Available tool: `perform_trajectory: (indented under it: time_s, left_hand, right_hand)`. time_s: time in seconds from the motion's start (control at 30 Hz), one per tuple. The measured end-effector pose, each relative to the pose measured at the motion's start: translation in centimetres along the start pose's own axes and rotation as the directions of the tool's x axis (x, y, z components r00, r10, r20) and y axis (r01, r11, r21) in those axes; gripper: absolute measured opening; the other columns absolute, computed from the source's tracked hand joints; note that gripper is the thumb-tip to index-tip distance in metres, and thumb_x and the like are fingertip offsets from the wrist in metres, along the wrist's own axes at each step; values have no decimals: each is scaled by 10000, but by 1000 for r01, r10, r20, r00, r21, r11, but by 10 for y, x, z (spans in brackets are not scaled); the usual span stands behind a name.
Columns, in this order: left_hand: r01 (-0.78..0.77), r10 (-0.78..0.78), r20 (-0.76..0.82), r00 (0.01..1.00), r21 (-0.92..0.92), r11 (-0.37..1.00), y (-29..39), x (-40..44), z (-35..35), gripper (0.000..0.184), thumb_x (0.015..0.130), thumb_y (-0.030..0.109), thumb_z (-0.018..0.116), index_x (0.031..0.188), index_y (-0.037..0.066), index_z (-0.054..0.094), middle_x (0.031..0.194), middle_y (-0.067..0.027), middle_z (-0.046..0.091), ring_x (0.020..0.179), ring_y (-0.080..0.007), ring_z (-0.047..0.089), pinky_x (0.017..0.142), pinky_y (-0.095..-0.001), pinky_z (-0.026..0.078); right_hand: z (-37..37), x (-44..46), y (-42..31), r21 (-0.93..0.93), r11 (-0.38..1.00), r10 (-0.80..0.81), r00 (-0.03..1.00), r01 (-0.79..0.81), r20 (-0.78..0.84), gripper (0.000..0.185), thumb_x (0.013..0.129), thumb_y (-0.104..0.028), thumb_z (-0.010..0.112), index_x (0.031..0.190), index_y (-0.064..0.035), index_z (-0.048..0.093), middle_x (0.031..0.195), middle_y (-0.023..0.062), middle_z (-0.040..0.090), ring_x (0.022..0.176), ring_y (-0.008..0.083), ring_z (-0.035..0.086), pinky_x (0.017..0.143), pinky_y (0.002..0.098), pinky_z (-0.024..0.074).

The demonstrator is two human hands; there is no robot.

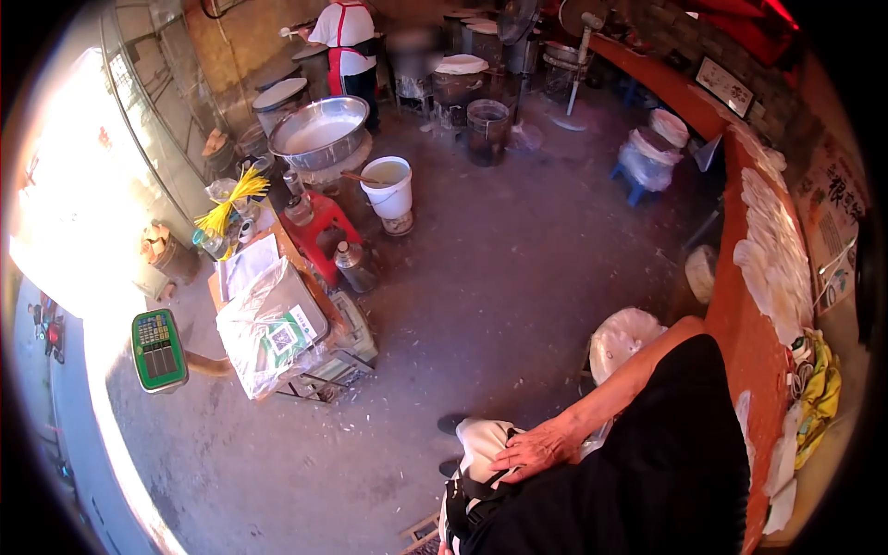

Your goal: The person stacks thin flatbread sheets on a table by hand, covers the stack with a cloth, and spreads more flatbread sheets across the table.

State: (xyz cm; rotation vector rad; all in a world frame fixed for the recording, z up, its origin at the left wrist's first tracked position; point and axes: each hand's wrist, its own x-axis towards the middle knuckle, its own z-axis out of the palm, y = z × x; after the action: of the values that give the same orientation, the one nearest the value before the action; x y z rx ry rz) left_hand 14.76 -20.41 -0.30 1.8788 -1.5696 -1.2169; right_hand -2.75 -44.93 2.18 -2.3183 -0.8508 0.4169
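Fingers (509, 460) of right hand (544, 446): loosely extended, slightly parted, resting on pale fabric (483, 442), no visible grip | Pale fabric: bottom centre of frame, beside black straps (479, 490) | White bucket (392, 201): upper centre-left | Green-framed keypad (159, 350): left of frame

Bare right forearm (610, 393) extends forward; right hand (536, 450) palm down, fingers (505, 460) slightly bent.

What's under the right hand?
Pale cloth and dark straps show beside the right hand. Whatever lies directly beneath the palm is covered.
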Motion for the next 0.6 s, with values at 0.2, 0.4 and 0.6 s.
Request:
perform_trajectory:
  time_s: [0.2, 0.4, 0.6]
  left_hand:
    - [-41, 41, -17, 999, -7, 999, 0, -9, 9, 767, 857, 279, 672, 1496, 12, 345, 1462, -279, 434, 1320, -445, 464, 1076, -460, 407]
    - [-42, 42, -17, 999, 7, 999, -1, -18, 16, 773, 845, 257, 672, 1497, 8, 339, 1464, -283, 428, 1318, -443, 466, 1072, -460, 413]
    - [-7, 8, -28, 1000, 8, 1000, 1, -18, 14, 781, 833, 235, 673, 1497, 5, 333, 1466, -287, 422, 1316, -441, 469, 1068, -459, 418]
  right_hand:
    - [34, -2, -10, 78, 997, 17, 999, -15, -30, 1410, 341, -295, 871, 1534, -60, 155, 1531, 347, 225, 1392, 480, 344, 960, 527, 416]
    - [44, -8, -20, 127, 990, 59, 998, -56, -20, 1422, 370, -308, 869, 1555, -77, 119, 1531, 354, 217, 1382, 495, 348, 962, 525, 428]
    - [36, -18, -11, 193, 981, 25, 990, 1, -136, 1364, 467, -363, 852, 1566, -93, 91, 1529, 372, 192, 1376, 505, 347, 992, 547, 414]
